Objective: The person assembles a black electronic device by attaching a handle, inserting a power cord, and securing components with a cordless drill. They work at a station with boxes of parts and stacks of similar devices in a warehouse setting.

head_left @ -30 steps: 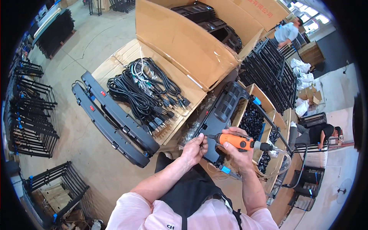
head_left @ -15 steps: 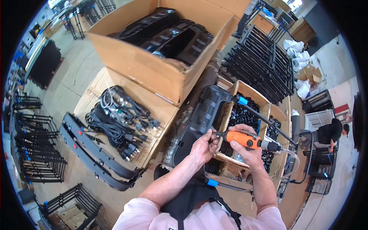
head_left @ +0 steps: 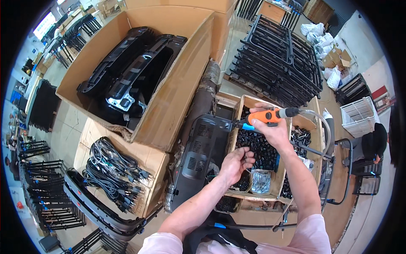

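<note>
My right hand (head_left: 275, 132) is wrapped round an orange power screwdriver (head_left: 268, 115) with a black rear end and a clear hose. Its tip points left, at the far right edge of a long black plastic housing (head_left: 198, 146) with vent slots; whether it touches a screw there is too small to tell. My left hand (head_left: 235, 164) hovers over the near left part of a wooden parts box (head_left: 277, 190), fingers curled together. What they hold, if anything, is hidden. Under the hands, the box holds small black parts (head_left: 259, 142) and a bundle of silvery pieces (head_left: 261, 182).
A big cardboard box (head_left: 179, 101) with black plastic housings stands at the far left. Coiled black cables (head_left: 111, 171) lie on cardboard beside curved black panels (head_left: 99, 211). Black tubular frames (head_left: 275, 63) are stacked beyond the parts box. At the right, a person (head_left: 368, 144) bends over.
My left hand has left the screwdriver's tip and come down over the parts box. The screwdriver has moved to the far end of the housing. The whole view has shifted.
</note>
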The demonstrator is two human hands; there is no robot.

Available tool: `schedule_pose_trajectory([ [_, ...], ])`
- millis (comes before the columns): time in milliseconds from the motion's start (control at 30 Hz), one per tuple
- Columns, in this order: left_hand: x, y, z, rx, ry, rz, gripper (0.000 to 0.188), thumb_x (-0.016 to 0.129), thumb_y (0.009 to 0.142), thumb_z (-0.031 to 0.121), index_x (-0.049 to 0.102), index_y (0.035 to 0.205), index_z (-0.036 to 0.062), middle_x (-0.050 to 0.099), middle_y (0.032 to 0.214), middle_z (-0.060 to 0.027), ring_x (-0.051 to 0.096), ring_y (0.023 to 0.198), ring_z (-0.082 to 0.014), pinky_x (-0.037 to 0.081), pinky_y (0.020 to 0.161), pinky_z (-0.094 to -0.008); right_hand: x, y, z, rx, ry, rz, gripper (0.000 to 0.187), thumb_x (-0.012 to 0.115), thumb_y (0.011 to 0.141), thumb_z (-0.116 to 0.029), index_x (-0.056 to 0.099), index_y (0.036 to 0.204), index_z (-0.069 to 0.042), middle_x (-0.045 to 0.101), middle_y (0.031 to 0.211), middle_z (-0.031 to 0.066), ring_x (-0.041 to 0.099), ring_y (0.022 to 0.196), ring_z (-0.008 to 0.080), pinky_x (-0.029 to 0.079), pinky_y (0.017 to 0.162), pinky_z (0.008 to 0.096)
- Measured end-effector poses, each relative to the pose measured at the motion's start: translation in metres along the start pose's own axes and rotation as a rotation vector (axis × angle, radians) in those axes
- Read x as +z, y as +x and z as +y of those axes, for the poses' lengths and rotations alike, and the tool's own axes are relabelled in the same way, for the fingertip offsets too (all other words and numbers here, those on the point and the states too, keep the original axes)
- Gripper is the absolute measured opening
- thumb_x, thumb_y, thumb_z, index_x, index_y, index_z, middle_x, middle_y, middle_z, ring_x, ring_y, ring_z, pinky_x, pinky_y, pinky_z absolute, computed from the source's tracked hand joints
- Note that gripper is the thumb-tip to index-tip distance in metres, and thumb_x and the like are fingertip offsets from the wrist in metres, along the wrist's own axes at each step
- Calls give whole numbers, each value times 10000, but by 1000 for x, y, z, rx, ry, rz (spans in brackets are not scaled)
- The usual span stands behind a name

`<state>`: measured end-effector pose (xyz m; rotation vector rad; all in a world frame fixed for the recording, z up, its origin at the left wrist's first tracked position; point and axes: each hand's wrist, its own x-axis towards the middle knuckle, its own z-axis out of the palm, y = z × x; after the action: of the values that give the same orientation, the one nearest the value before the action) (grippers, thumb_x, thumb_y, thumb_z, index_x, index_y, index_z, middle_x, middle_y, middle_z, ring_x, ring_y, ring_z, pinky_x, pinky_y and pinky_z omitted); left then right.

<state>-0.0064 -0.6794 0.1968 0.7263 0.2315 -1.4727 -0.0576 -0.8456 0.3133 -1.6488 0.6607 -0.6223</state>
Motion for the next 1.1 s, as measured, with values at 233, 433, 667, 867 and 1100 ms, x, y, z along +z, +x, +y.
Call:
schedule_pose_trajectory([
  [233, -33, 20, -7, 59, 66, 50, 295, 472, 1174, 278, 635, 1200, 34, 708, 993, -72, 693, 819, -176, 595, 729, -321, 5, 27, 22, -27, -5, -79, 472, 850, 873, -96, 659, 1296, -8, 757, 1187, 84, 698, 1131, 164, 562, 1032, 359],
  [433, -24, 17, 9, 59, 65, 54, 281, 513, 1159, 239, 640, 1231, -1, 742, 1165, -127, 739, 973, -200, 639, 836, -331, 9, 38, 34, 6, -148, -179, 525, 858, 870, -138, 633, 1323, 1, 738, 1225, 115, 691, 1187, 185, 556, 1059, 366],
  [667, -35, 31, 12, 86, 54, 4, 263, 598, 1125, 225, 708, 1250, 21, 753, 1110, -67, 730, 914, -142, 630, 780, -282, 15, 35, 27, -61, -253, -199, 415, 830, 862, -169, 698, 1234, -40, 768, 1164, 76, 721, 1103, 166, 563, 991, 341],
  [867, -38, 46, 16, 149, 45, 57, 228, 592, 1121, 181, 663, 1287, 42, 747, 1011, -69, 716, 833, -153, 614, 717, -269, 14, 40, 32, -66, -170, -205, 448, 839, 856, -193, 714, 1256, -36, 779, 1169, 81, 727, 1084, 168, 568, 996, 348],
  [1100, -31, 62, 35, 213, 50, 207, 152, 541, 1138, 158, 592, 1232, 50, 693, 977, -73, 670, 804, -161, 573, 686, -284, 14, 46, 30, -100, -272, -302, 523, 821, 880, -135, 636, 1354, -17, 731, 1266, 105, 681, 1164, 159, 543, 1040, 341],
])
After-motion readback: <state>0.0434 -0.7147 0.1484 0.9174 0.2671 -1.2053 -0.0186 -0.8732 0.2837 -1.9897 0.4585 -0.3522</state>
